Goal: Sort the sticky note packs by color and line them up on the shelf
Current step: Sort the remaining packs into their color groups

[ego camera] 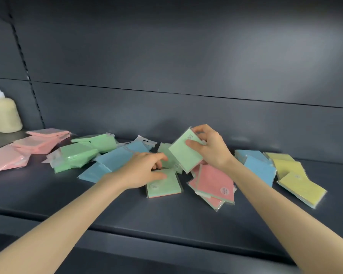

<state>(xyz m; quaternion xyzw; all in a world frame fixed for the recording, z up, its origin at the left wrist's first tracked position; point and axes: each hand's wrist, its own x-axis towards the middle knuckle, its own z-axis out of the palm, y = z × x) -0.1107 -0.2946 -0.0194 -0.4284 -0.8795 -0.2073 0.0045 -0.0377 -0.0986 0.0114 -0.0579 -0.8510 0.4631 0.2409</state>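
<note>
Dark grey metal shelf (166,220) runs under a person's two bare forearms. Nearest, the left hand (145,171) presses its fingers, loosely spread, onto a flat green pack (164,184). Just right of it, the right hand (210,147) pinches a second green pack (184,153), lifted and tilted above a pink heap (214,184). Beyond the left hand lie blue packs (109,161), a green cluster (81,153), then a pink group (38,143). Yellow packs (297,180) sit right of the right hand. Best to stack both greens squarely, then carry them to the green cluster.
</note>
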